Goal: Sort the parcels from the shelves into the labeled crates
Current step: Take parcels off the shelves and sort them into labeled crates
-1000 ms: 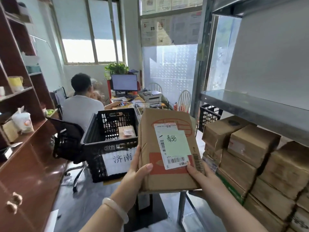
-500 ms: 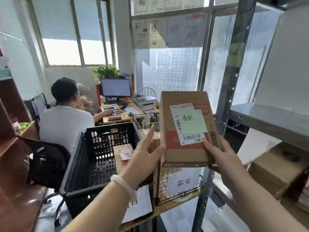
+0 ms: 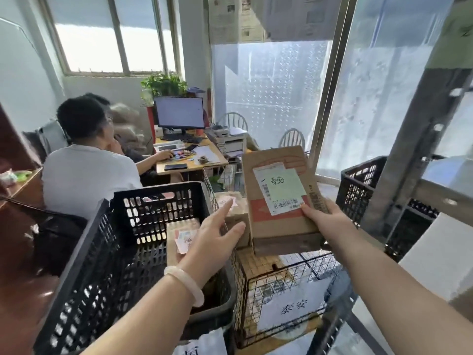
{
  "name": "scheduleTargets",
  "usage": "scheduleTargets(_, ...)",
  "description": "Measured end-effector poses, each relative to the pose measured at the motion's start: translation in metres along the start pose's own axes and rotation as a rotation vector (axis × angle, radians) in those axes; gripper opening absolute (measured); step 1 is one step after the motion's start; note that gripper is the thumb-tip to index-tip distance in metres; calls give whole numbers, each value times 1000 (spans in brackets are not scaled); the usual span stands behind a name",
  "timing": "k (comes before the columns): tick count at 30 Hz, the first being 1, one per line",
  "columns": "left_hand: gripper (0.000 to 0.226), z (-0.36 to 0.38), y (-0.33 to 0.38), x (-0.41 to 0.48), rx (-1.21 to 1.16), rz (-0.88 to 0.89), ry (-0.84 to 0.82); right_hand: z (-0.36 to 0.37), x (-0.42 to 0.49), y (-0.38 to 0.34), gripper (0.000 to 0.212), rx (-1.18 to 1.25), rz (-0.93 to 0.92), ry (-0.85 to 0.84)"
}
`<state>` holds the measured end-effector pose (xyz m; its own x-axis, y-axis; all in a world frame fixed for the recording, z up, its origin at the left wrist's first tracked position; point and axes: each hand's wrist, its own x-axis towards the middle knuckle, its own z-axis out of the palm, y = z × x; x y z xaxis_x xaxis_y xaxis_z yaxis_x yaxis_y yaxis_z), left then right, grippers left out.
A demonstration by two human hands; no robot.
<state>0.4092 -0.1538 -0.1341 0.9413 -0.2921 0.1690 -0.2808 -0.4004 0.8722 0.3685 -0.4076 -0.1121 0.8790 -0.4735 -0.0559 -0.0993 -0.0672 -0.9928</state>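
A brown cardboard parcel [image 3: 279,221] with a white shipping label and a green handwritten note is held by my right hand [image 3: 327,221], which grips its lower right corner. The parcel hangs above the wire crate [image 3: 286,285] that carries a white paper label. My left hand [image 3: 217,239] is off the parcel, fingers spread, over the rim between the wire crate and the black plastic crate [image 3: 107,265]. A smaller parcel [image 3: 179,234] with a label lies inside the black crate. Another brown parcel [image 3: 234,208] rests in the wire crate behind my left hand.
A second black crate [image 3: 363,185] stands at right behind a grey metal shelf post [image 3: 409,160]. A person in a white shirt [image 3: 84,175] sits at a desk [image 3: 189,160] with a monitor, just beyond the crates. A dark wooden cabinet [image 3: 18,188] lines the left.
The view turned from the shelf of parcels toward the crates. My left hand let go of the parcel and opened; my right hand carried the parcel over the wire crate.
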Motion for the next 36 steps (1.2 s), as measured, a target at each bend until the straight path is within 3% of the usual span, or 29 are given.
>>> scheduleTargets(7, 80, 60, 13, 68, 16, -166, -65, -5, 54, 43, 26, 6, 179, -130)
scheduleTargets(10, 80, 80, 13, 89, -105, -294, -74, -12, 70, 51, 27, 14, 218, -177)
scheduleTargets(14, 82, 93, 1, 103, -86, -337, -84, -13, 80, 57, 21, -11, 217, -187)
scheduleTargets(23, 91, 98, -12, 120, 42, -477, -151, -1, 98, 59, 40, -158, 243, -267)
scheduleTargets(29, 91, 87, -13, 135, 237, -470, -307, 9, 113, 63, 37, -194, 380, -400)
scheduleTargets(33, 91, 77, -16, 144, 425, -377, -418, 12, 122, 65, 42, -205, 491, -496)
scheduleTargets(36, 85, 67, -26, 147, 461, -263, -394, 14, 131, 72, 41, -200, 532, -528)
